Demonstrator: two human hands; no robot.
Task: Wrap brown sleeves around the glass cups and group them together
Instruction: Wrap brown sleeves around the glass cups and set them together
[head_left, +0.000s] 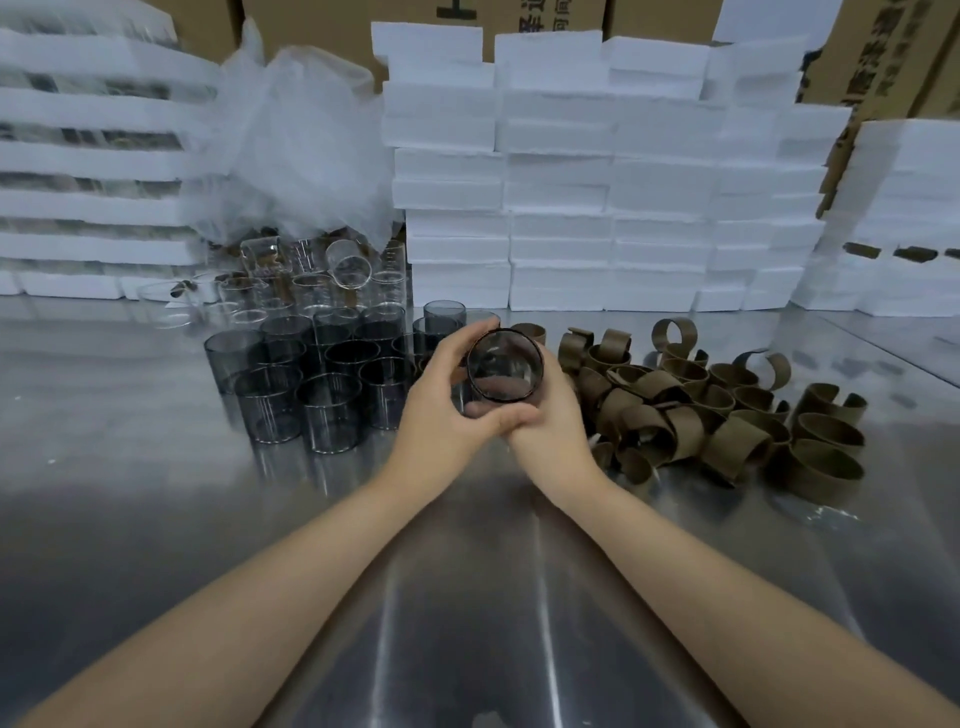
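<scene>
We find the cup (505, 370) tilted, its mouth toward us, apparently clear of the table (467, 597). Risk: the smooth glass could slip and strike the metal top or the grouped cups (311, 384) at nine o'clock if either grip eases. The left hand (441, 400) curls round its nine o'clock side. The right hand (550, 426) clasps it from five o'clock, and the two hands touch beneath it. We cannot tell if a sleeve is fitted. Loose sleeves (727, 415) lie at three o'clock.
</scene>
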